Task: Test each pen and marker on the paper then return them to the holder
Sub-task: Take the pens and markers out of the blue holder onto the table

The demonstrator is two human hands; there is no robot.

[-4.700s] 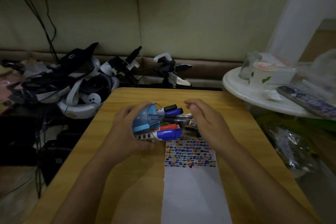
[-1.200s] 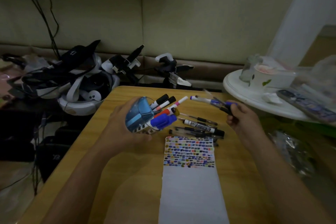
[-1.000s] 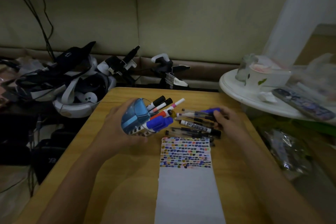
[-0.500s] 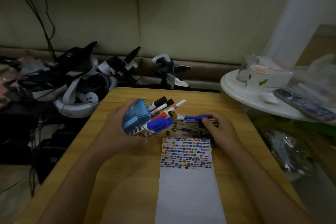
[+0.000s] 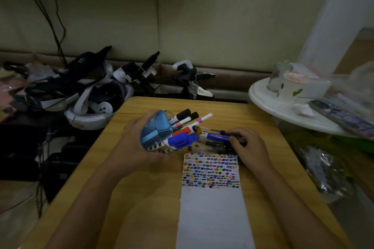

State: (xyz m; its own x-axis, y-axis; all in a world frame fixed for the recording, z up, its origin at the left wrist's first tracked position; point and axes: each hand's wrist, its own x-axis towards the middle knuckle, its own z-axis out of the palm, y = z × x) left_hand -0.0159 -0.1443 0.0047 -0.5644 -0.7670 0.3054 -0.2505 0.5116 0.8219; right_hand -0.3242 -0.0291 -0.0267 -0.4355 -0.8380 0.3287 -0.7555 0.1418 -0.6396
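While hands grip holder [image 5: 155, 134], loose pens [image 5: 210, 146] crowd paper [image 5: 212, 208]

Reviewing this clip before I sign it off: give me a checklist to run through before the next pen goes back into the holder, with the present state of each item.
1. Holder held firmly: ok. The left hand wraps the blue pen holder, tilted with its mouth toward the right.
2. Pen in hand: ok. The right hand pinches a blue-barrelled pen aimed at the holder's mouth.
3. Pen capped: cannot tell.
4. Room in the holder: cannot tell. Several markers already crowd the opening.
5. Loose pens left: not ok. A few black pens lie on the wooden table above the paper.
6. Test marks made: ok. Rows of coloured dashes cover the paper's far end.
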